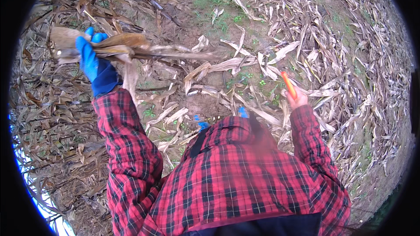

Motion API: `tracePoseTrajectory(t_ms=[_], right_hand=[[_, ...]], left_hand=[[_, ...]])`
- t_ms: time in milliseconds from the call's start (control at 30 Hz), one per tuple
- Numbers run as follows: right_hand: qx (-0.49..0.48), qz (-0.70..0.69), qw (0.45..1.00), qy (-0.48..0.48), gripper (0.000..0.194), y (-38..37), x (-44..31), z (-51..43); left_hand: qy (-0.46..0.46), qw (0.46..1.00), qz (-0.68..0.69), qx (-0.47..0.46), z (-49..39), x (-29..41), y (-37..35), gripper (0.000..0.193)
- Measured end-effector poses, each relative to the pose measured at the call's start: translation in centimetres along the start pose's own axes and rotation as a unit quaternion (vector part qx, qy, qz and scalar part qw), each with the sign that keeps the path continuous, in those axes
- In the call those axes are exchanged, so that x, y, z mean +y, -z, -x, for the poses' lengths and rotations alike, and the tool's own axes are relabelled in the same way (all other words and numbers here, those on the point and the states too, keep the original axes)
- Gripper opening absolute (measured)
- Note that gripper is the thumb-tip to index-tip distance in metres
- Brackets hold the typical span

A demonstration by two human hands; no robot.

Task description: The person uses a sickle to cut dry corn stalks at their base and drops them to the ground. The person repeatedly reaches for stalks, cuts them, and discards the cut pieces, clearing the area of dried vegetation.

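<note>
My left hand (88, 59), in a blue glove, is closed around dry brown corn material (131, 50) at the upper left. Its papery husk leaves and a thin stalk stretch to the right from the fist, slightly blurred. One loose leaf hangs down beside my wrist. On the right, my bare right hand (299, 99) grips a slim orange tool handle (288, 83) that points up and to the left. Whether a blade or tip belongs to it cannot be made out. My two hands are well apart, on either side of my body.
Fallen dry corn stalks (59, 114) lie thickly on the left. A broad band of pale husks and leaves (305, 29) covers the right. Between them runs brown soil (187, 23) with small green weeds (215, 0). Bits of blue footwear (242, 112) show below my plaid jacket (229, 164).
</note>
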State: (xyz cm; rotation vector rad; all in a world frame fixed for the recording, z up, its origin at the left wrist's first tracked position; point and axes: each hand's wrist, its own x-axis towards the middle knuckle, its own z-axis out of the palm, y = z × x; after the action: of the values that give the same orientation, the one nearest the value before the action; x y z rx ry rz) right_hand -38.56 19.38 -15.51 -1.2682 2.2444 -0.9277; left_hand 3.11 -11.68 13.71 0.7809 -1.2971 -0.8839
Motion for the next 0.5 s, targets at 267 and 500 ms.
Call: tracePoseTrajectory(t_ms=[267, 500], right_hand=[[-0.089, 0.192, 0.916, 0.341, 0.021, -1.1, -14.4, -3.1], [-0.13, 0.22, 0.913, 0.318, 0.017, 1.5, -14.8, -5.2]], left_hand=[[0.117, 0.977, 0.181, 0.001, 7.6, -6.2, -8.6, 0.03], [0.23, 0.965, 0.088, 0.085, 8.8, -5.5, -6.5, 0.035]])
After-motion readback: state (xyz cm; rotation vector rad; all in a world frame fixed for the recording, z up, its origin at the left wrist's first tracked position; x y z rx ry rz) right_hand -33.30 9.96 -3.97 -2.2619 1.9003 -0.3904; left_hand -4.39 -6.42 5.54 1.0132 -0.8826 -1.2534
